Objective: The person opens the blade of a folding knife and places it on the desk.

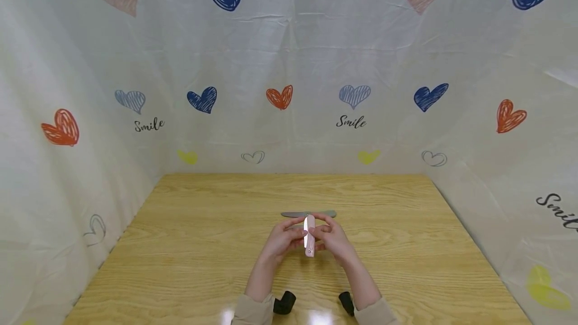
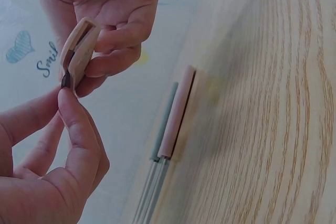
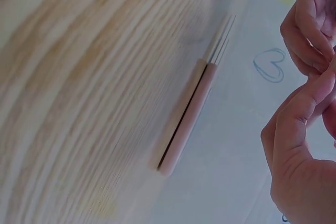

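Observation:
A pink folding knife stands between both hands above the table, its bright blade lying alongside the handle in the head view. My right hand grips the handle from the right, thumb on its face. From the other side my left hand pinches the blade edge between thumb and fingertips. In the left wrist view the knife's open slot shows, with dark metal at the pinch. Beyond the hands a green-handled knife lies on the table. Next to it lies a pink-handled knife, mostly hidden behind the hands in the head view.
The wooden table meets a white cloth printed with hearts at the back and sides. A dark wrist-worn device sits by the left cuff, another dark device by the right.

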Available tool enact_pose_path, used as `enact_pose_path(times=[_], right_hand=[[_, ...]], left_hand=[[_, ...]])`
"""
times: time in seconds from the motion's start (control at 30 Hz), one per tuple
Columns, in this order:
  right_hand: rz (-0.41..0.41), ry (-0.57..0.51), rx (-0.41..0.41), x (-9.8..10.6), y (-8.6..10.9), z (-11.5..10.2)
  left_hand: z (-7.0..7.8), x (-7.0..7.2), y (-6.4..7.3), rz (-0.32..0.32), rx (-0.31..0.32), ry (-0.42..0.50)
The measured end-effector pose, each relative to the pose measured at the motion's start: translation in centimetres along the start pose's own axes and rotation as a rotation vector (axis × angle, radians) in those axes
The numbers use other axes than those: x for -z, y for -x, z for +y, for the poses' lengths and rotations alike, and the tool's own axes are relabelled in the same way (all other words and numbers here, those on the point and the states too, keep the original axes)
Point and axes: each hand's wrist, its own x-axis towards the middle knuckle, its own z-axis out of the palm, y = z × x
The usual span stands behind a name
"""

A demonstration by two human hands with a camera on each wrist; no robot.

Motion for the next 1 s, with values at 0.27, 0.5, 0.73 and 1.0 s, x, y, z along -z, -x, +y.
enact_pose_path(times=[0.27, 0.5, 0.73, 1.0], right_hand=[[0.015, 0.011, 0.006, 0.2, 0.0, 0.0], [0.012, 0.02, 0.005, 0.3, 0.1, 0.2], [0.035, 0.025, 0.011, 0.3, 0.1, 0.2], [0.096, 0.02, 0.011, 0.5, 0.0, 0.4]], left_hand=[[0.1, -0.3, 0.1, 0.047, 0.0, -0.032], [0.0, -0.6, 0.3, 0.061, -0.029, -0.094], [0.2, -1.1, 0.5, 0.115, -0.04, -0.085], [0.2, -1.2, 0.5, 0.157, -0.075, -0.067]])
